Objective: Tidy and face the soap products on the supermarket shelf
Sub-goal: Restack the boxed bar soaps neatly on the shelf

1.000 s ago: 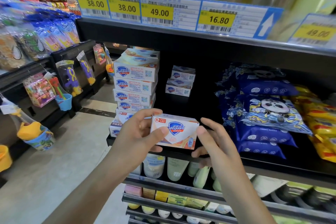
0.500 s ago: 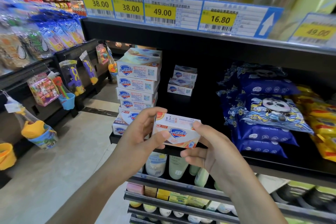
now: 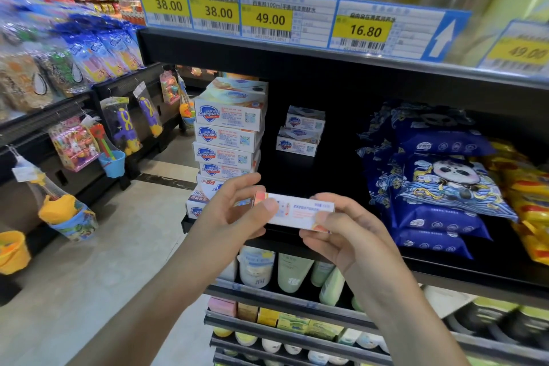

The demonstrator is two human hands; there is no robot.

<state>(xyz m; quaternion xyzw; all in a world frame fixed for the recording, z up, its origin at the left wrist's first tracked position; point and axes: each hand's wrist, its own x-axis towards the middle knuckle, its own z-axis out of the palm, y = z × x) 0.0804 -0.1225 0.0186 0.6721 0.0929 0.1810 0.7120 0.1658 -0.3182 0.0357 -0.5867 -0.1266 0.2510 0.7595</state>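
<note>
I hold a white Safeguard soap box (image 3: 297,212) in front of the black shelf (image 3: 445,272), its narrow printed side turned toward me. My left hand (image 3: 234,214) grips its left end, thumb on the near face. My right hand (image 3: 341,235) pinches its right end. A tall stack of soap boxes (image 3: 228,134) stands at the shelf's left end, with lower boxes (image 3: 205,196) partly hidden behind my left hand. Two more soap boxes (image 3: 300,135) sit stacked deeper in the shelf.
Blue wipe packs (image 3: 436,187) and yellow packs (image 3: 531,202) fill the shelf's right side. Price tags (image 3: 267,16) line the shelf above. Bottles and tubes (image 3: 294,273) stand on the shelf below. Toys (image 3: 118,128) hang on the left rack beside the aisle floor.
The soap box has been rotated in my hands: its logo face turned away and a narrow side now faces me. My right hand closed onto its right end.
</note>
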